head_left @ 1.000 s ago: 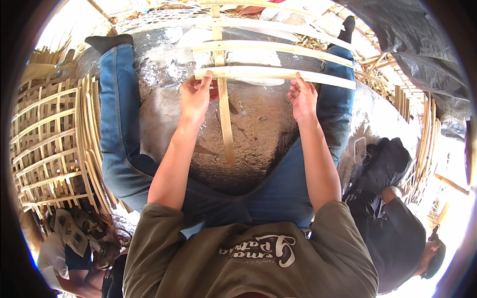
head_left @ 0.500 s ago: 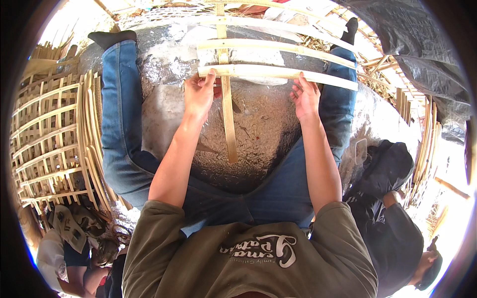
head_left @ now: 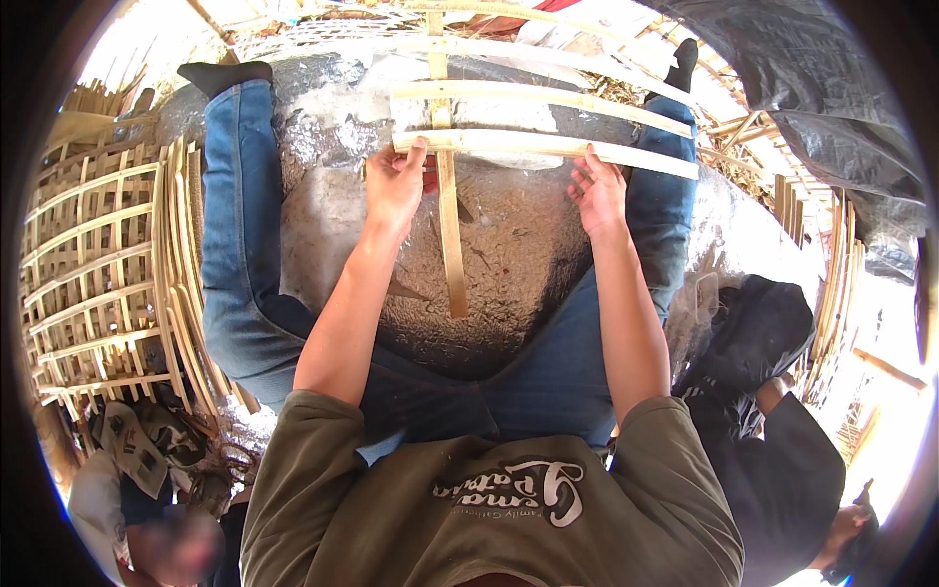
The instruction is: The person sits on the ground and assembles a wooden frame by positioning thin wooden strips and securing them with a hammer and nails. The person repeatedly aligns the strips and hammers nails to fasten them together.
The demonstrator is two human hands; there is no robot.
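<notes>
A pale bamboo strip (head_left: 509, 143) runs crosswise in front of me, the nearest of several roughly parallel strips. My left hand (head_left: 394, 188) pinches it close to its left end, thumb on top and fingers curled underneath. Further right, my right hand (head_left: 599, 196) holds the same strip between thumb and fingertips, its other fingers loosely bent. One lengthwise bamboo slat (head_left: 451, 240) crosses the strips just right of my left hand, its near end pointing toward me. Beyond lies another crosswise strip (head_left: 548, 96), which neither hand touches.
My outstretched legs flank a worn silver-grey ground sheet (head_left: 421, 284). Woven bamboo lattice panels (head_left: 93, 264) stand at the left. At the right a person in black (head_left: 763, 430) sits close by; another person (head_left: 108, 499) is at the lower left. Dark plastic sheeting (head_left: 831, 98) hangs at upper right.
Both hands keep their grip on the strip, which has barely shifted. The person at the right and the one at lower left have moved slightly.
</notes>
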